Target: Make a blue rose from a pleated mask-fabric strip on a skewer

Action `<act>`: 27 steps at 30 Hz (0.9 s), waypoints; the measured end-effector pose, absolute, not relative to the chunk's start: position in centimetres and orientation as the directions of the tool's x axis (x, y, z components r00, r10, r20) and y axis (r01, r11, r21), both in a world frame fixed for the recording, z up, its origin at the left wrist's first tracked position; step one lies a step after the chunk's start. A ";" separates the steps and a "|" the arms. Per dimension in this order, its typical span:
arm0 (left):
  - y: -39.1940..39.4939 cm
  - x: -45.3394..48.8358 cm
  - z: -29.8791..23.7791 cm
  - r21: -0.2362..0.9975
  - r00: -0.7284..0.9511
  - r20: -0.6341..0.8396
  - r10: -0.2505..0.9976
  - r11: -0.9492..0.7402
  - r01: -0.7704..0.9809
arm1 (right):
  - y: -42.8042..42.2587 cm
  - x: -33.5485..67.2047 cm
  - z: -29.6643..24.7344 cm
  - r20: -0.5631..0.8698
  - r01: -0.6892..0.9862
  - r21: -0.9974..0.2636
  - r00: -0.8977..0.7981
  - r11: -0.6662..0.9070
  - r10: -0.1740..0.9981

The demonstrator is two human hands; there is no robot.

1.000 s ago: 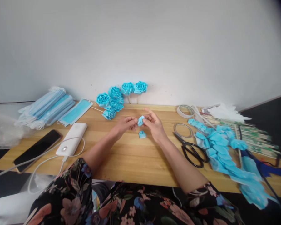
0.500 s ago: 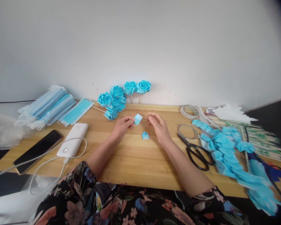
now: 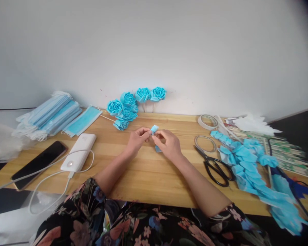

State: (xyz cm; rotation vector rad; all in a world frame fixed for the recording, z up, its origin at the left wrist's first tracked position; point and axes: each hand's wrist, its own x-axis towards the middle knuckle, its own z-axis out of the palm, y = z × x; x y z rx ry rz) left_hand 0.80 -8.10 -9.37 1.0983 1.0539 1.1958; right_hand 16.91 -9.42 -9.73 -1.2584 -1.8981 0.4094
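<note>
Between the fingertips of my left hand (image 3: pixel 138 140) and my right hand (image 3: pixel 168 143), a small blue fabric piece (image 3: pixel 154 129) is pinched and looks folded or bunched. Both hands are closed on its lower end, and the fingers cover part of it. Under my right hand's fingers a second blue fabric piece (image 3: pixel 157 149) lies on the wooden table (image 3: pixel 143 177), mostly hidden. Behind the hands, several blue fabric flowers (image 3: pixel 128 99) on thin sticks rest along the wall.
On the left are stacked face masks (image 3: pixel 50 118), a single mask (image 3: pixel 83 121), a phone (image 3: pixel 39 165) and a white power bank (image 3: pixel 78 152) with a cable. To the right lie tape rolls (image 3: pixel 200 123), black scissors (image 3: pixel 217 169), blue fabric strips (image 3: pixel 248 167) and wrapped sticks (image 3: pixel 289 150).
My right hand has moved left to the fabric piece and now pinches it together with my left hand. The piece has gone from flat to bunched.
</note>
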 end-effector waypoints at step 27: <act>-7.4 0.3 -10.2 0.898 0.208 -0.087 0.974 0.167 -0.407 | -9.0 17.1 -10.1 0.382 0.588 -0.730 -0.074 0.349 0.921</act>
